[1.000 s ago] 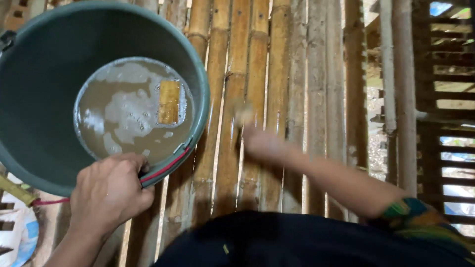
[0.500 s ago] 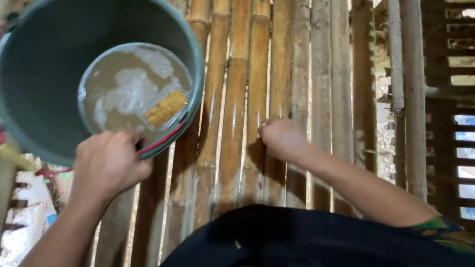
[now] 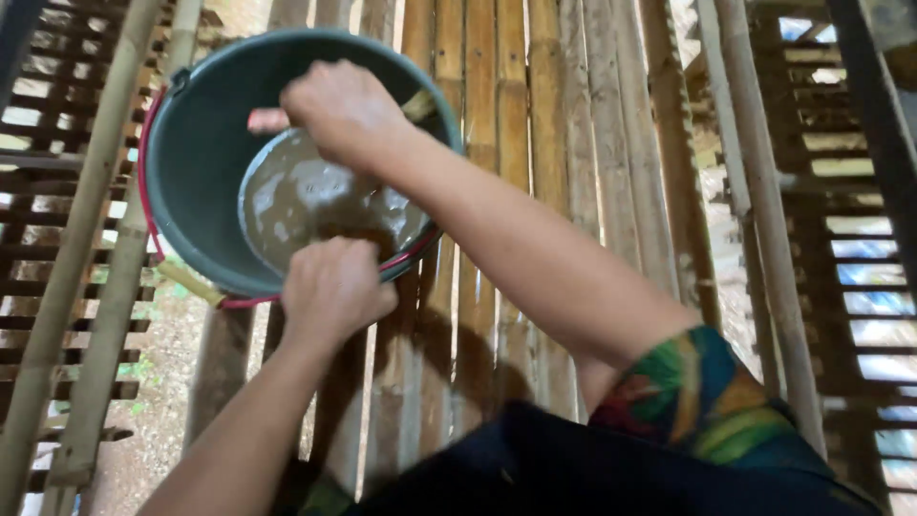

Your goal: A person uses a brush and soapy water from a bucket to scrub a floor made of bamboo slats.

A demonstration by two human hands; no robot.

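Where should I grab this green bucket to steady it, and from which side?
Grip the near rim of the bucket, coming from your side, probably best: it is open-topped, holding murky water, and the left hand sits there, while the right hand reaches in over the top.

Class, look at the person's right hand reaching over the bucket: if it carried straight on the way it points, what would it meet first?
The right hand points toward the bucket's far-left wall; it would probably meet that inner wall first, though depth is hard to judge.
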